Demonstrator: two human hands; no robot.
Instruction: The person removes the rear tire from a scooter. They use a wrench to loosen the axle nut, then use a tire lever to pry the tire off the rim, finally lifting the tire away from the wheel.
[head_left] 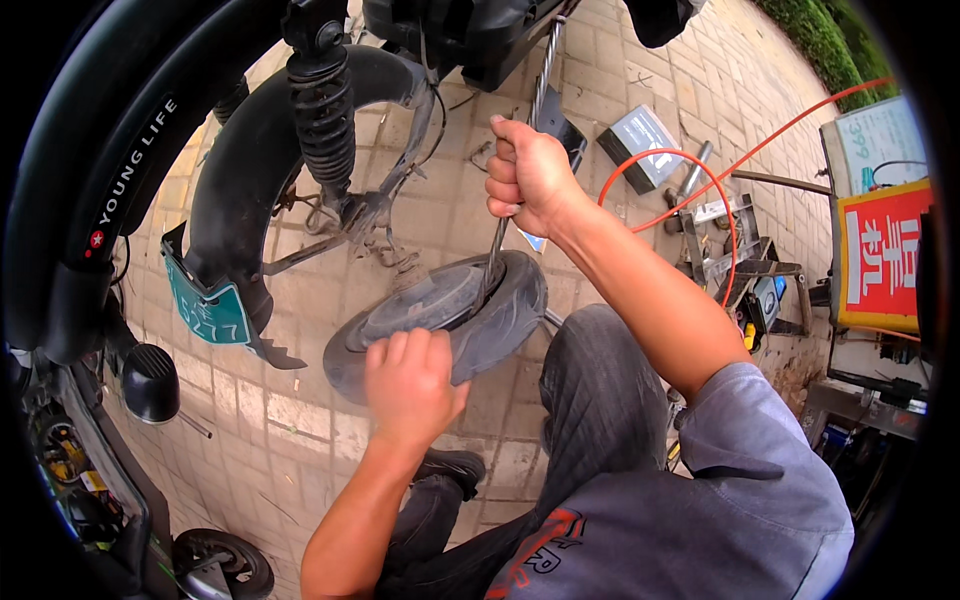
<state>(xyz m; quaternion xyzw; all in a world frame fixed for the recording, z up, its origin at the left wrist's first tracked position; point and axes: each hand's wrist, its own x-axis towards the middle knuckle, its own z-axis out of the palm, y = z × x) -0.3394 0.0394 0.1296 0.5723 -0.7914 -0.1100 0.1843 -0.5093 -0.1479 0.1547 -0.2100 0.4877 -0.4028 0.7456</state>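
A black scooter tyre [515, 305] lies tilted on the paving with the grey wheel rim [430, 303] inside it. My right hand [530, 175] is wrapped round a long twisted metal pry bar [546, 70], which slants up and away. Its lower end goes into the gap between tyre and rim; the tip is hidden there. My left hand [410, 385], slightly blurred, is closed over the tyre's near edge, knuckles up. Beside the wheel is my bent right knee [600, 370].
A scooter's rear fender [240, 170], coil shock [322, 120] and green plate [208, 308] stand at the left. On the right are a grey box [640, 148], a red hose [735, 250], a metal stand [745, 240] and a red-yellow sign [880, 255].
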